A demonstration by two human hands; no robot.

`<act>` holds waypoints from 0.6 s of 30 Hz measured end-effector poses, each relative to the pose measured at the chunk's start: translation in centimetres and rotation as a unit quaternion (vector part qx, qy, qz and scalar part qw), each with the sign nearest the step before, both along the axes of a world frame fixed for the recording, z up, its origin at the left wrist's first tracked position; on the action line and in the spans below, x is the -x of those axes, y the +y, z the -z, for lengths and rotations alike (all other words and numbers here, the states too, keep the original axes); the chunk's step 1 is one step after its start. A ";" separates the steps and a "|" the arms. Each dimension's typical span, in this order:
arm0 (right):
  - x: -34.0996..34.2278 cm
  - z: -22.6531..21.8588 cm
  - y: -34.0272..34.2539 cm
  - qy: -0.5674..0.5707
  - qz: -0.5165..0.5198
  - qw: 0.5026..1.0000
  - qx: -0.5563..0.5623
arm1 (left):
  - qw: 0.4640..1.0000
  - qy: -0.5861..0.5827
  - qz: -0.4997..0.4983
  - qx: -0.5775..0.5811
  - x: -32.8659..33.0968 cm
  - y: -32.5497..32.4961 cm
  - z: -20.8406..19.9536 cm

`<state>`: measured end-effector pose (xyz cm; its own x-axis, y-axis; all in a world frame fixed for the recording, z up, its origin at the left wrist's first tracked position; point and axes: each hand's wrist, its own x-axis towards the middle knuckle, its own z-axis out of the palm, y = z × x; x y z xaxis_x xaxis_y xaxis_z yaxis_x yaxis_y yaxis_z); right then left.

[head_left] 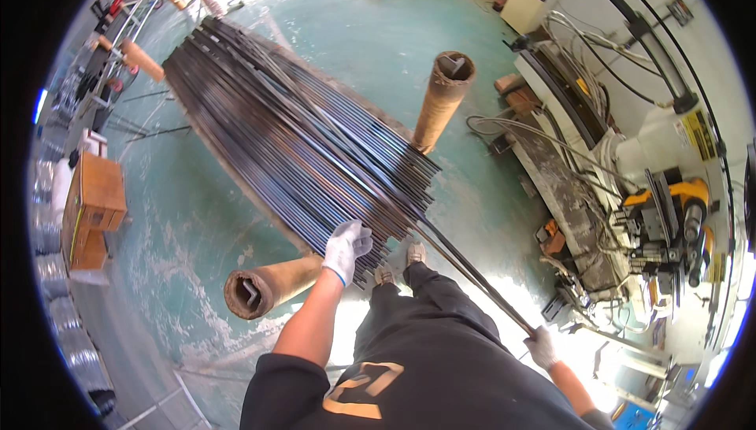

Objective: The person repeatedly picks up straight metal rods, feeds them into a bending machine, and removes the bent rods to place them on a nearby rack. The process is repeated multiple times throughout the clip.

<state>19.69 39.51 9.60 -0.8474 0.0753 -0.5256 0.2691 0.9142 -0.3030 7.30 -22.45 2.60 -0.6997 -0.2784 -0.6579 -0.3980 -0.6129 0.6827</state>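
A large pile of long dark metal rods (260, 131) runs from the far left toward my feet. My left hand (345, 250), in a white glove, hovers over or rests at the near left end of the pile. Its fingers are loosely bent and apart, and I see no rod in them; contact with the rods is unclear. Out to the right, my gloved right hand (542, 348) is closed round the near ends of a few long rods (480, 279). These rods slant up and left across the top of the pile. My right fingertips are partly hidden.
Brown cardboard-like tubes flank the pile: one near left (272, 287), one upright at right (445, 99). A machine (669, 154) with cables and a grimy bed (559, 202) fills the right side. Cardboard boxes (98, 202) stand at left on the green floor (185, 272).
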 end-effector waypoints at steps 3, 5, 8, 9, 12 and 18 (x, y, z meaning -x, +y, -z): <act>-9.9 -1.2 8.8 -0.055 0.063 0.996 0.037 | 0.986 0.026 -0.019 -0.162 4.8 -0.1 2.0; -12.7 -1.6 8.4 -0.025 0.174 0.977 0.120 | 0.967 0.088 -0.026 -0.236 7.7 2.2 1.2; -8.5 -7.2 -1.2 -0.020 0.066 0.995 -0.074 | 0.959 0.049 -0.121 -0.253 11.1 6.7 -2.8; -9.8 -4.9 0.0 0.026 0.109 0.991 -0.080 | 0.955 0.047 -0.122 -0.266 11.2 7.1 -2.8; -9.7 -3.0 1.7 0.070 0.140 0.978 -0.137 | 0.967 0.006 -0.075 -0.242 11.4 9.4 -4.8; -6.2 -6.3 14.3 0.099 0.231 0.916 -0.312 | 0.974 0.071 0.001 -0.216 13.6 19.2 -15.3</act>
<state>25.93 53.83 15.94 -0.7230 0.6841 -0.0964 0.6679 0.7278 0.1555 -6.26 -3.23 17.92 -0.7923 0.0049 -0.6101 -0.3208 -0.8539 0.4098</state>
